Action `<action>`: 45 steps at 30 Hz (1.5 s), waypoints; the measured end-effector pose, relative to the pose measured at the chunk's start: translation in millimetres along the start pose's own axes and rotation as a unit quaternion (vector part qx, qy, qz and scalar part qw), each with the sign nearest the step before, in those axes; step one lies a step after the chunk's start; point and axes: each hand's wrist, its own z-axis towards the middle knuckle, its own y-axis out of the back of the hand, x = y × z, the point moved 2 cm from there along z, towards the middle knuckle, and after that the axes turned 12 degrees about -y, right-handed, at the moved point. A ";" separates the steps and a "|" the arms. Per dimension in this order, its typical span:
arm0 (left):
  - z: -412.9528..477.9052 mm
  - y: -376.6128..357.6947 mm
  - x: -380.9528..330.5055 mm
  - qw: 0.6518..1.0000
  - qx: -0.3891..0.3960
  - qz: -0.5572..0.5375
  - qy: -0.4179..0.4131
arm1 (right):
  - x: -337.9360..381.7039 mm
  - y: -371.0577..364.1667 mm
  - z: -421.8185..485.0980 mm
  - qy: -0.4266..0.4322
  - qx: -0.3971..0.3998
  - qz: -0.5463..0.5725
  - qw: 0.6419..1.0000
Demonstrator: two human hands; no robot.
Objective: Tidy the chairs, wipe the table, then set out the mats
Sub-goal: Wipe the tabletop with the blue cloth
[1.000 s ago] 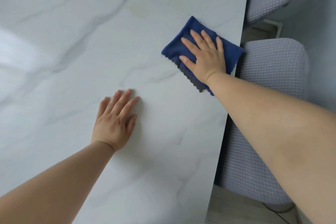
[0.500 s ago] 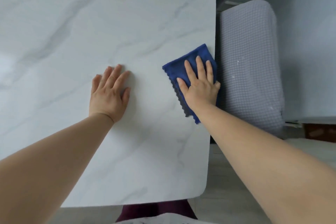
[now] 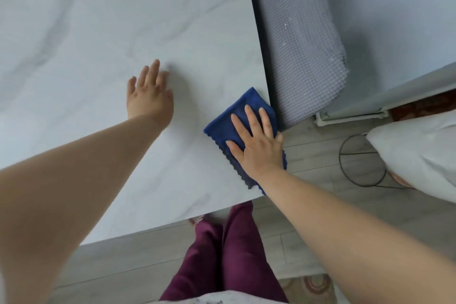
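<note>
At the lower right corner of the table (image 3: 98, 32), right of frame centre, the blue cloth (image 3: 222, 126) lay flat, its right side overlapping the table's right edge. Its long axis ran from upper left down to lower right, towards the rounded near corner, with the scalloped edge on its left side. The right hand (image 3: 256, 145) pressed on it, palm down, fingers straight and slightly spread, pointing to the top of the frame. The left hand (image 3: 148, 96) was blurred; it rested flat on bare table left of the cloth, fingers straight and close together. Open marble stretched away to the upper left. A grey-covered chair (image 3: 301, 44) sat tight against the right edge, above the cloth. Below the near edge showed grey floor (image 3: 308, 217) and purple trousers (image 3: 222, 254); a wire ring (image 3: 340, 155) stood at right.
</note>
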 end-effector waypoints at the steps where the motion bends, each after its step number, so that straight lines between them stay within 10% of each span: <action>1: -8.4 0.9 -11.5 1.000 -0.001 -0.021 -0.018 | -2.0 -3.1 -9.1 0.003 0.000 0.002 1.000; 15: -153.3 -13.5 -113.9 0.949 0.067 -0.308 0.029 | -50.2 -28.0 -94.2 0.183 0.014 0.040 0.982; 21: -154.3 -1.3 -142.7 0.947 0.137 -0.290 0.020 | -63.2 -15.3 -99.8 0.134 0.103 0.261 0.950; 24: -156.0 10.6 -160.7 0.946 0.118 -0.302 0.019 | -78.1 26.9 -106.3 -0.084 0.314 0.468 0.822; 31: -151.6 51.8 -238.1 0.899 0.061 -0.419 0.110 | -182.3 93.4 -100.5 -0.211 0.331 0.758 0.521; 37: -155.1 81.6 -371.9 0.665 0.206 -0.703 0.148 | -266.3 146.8 -111.9 -0.105 0.406 0.839 0.347; 40: -140.7 92.3 -415.4 0.643 0.094 -0.752 0.108 | -303.5 161.1 -110.4 -0.072 0.389 0.841 0.368; 45: -105.7 137.9 -459.9 0.783 0.019 -0.620 -0.053 | -358.7 189.1 -97.1 -0.058 0.337 0.820 0.459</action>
